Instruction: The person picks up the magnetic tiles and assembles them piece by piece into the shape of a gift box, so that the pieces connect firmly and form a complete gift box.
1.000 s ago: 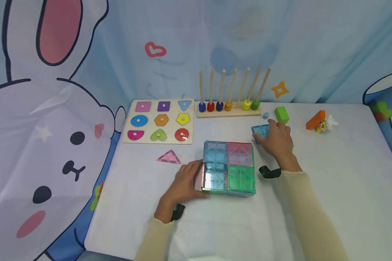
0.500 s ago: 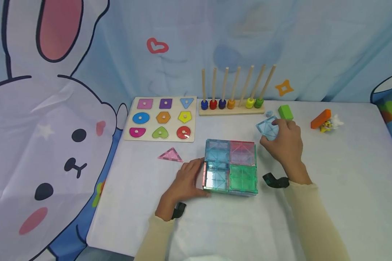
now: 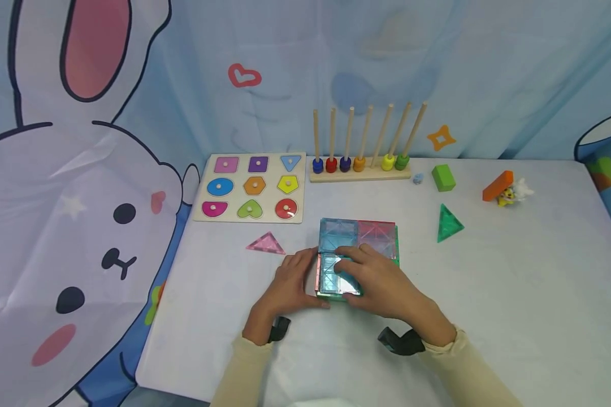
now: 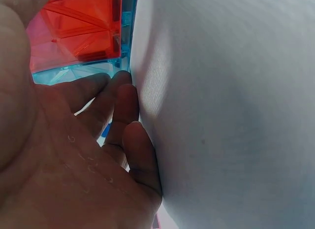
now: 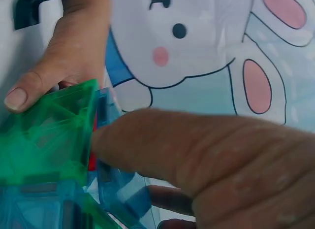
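A low box of see-through magnetic tiles stands mid-table, its top showing a blue tile (image 3: 338,235) and a pink tile (image 3: 377,237). My left hand (image 3: 287,285) rests against its left side, fingers fairly straight along a red wall tile (image 4: 81,29) and thumb by the front corner. Over the box's front left, my right hand (image 3: 381,282) pinches a blue square magnetic tile (image 3: 333,274) between thumb and fingers. In the right wrist view, a green tile (image 5: 54,135) of the box lies beside the right thumb. The right hand covers most of the top's front right.
A pink triangle tile (image 3: 267,243) lies left of the box, a green triangle tile (image 3: 449,224) to its right. Behind stand a shape puzzle board (image 3: 236,212) and a peg stacker (image 3: 358,175). Green (image 3: 443,177) and orange (image 3: 497,185) blocks and a small figure (image 3: 506,196) lie back right.
My right hand has carried the blue square tile from the back right to the box's front left. The green triangle tile on the right is now uncovered. The left hand stays put.
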### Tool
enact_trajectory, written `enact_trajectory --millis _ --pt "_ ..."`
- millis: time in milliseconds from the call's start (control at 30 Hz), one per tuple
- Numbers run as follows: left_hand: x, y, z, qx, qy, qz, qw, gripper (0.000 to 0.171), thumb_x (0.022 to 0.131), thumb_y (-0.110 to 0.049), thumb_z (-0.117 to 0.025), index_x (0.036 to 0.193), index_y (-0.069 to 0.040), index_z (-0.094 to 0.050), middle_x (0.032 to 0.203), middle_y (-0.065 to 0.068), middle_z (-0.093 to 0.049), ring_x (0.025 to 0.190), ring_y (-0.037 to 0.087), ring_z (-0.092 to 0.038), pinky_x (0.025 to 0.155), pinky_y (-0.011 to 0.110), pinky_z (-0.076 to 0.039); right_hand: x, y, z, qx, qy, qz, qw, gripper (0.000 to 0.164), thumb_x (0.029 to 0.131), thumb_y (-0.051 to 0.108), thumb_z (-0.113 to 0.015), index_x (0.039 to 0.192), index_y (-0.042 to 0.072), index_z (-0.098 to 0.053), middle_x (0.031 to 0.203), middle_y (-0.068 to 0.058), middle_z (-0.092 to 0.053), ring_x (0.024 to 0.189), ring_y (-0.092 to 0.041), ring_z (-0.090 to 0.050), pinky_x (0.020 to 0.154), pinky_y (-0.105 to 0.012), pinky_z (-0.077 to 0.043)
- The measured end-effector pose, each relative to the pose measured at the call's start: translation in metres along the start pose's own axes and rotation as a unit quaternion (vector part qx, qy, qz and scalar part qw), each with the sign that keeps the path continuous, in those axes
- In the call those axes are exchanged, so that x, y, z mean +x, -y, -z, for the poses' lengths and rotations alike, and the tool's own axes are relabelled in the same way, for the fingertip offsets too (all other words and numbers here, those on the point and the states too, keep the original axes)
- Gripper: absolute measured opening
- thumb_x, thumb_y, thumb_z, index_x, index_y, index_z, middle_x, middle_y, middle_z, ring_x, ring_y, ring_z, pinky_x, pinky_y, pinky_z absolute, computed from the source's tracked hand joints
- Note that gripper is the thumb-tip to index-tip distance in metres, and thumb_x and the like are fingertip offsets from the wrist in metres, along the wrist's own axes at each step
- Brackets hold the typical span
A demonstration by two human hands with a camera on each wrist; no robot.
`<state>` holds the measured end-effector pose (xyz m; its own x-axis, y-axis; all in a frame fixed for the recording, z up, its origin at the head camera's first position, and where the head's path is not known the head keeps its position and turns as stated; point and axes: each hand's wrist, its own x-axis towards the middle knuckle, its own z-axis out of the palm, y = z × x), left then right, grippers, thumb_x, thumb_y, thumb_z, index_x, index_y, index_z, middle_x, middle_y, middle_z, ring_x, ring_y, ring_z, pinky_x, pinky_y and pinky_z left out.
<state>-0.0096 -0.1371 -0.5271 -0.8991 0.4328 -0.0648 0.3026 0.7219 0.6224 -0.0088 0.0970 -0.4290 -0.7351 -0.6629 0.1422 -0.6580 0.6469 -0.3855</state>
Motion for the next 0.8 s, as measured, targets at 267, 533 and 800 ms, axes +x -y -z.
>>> enact_trajectory --millis 267,533,800 --pt "0.000 0.000 -0.001 0.006 0.003 0.003 1.0000 0.115 0.060 -0.059 -0.081 0.150 -0.028 -0.017 0.148 -0.008 -0.030 0.128 0.015 -0.030 0.104 0.044 -0.034 -0.009 -0.008 -0.002 0.051 -0.045 -0.032 0.997 0.044 0.074 0.039 -0.079 0.111 0.020 -0.064 0.135 -0.002 -0.050 0.113 -0.020 -0.048 0.087 -0.039 -0.049" --pt "0.002 0.000 0.000 -0.001 -0.005 -0.001 1.0000 0.117 0.058 -0.057 -0.083 0.150 -0.029 -0.016 0.148 -0.009 -0.029 0.128 0.015 -0.030 0.103 0.042 -0.033 -0.028 -0.108 0.010 0.055 -0.257 -0.299 0.917 0.043 0.088 0.031 -0.065 0.121 0.004 -0.058 0.119 -0.016 -0.052 0.096 -0.029 -0.047 0.075 -0.043 -0.039" --pt "0.000 0.002 0.002 -0.011 0.003 0.004 0.9999 0.114 0.059 -0.056 -0.082 0.150 -0.029 -0.018 0.148 -0.009 -0.029 0.129 0.017 -0.029 0.103 0.046 -0.034 -0.054 -0.196 -0.013 -0.004 -0.116 -0.522 0.845 0.073 0.092 0.042 -0.051 0.138 -0.011 -0.033 0.136 -0.036 -0.022 0.121 -0.050 -0.026 0.080 -0.061 -0.038"
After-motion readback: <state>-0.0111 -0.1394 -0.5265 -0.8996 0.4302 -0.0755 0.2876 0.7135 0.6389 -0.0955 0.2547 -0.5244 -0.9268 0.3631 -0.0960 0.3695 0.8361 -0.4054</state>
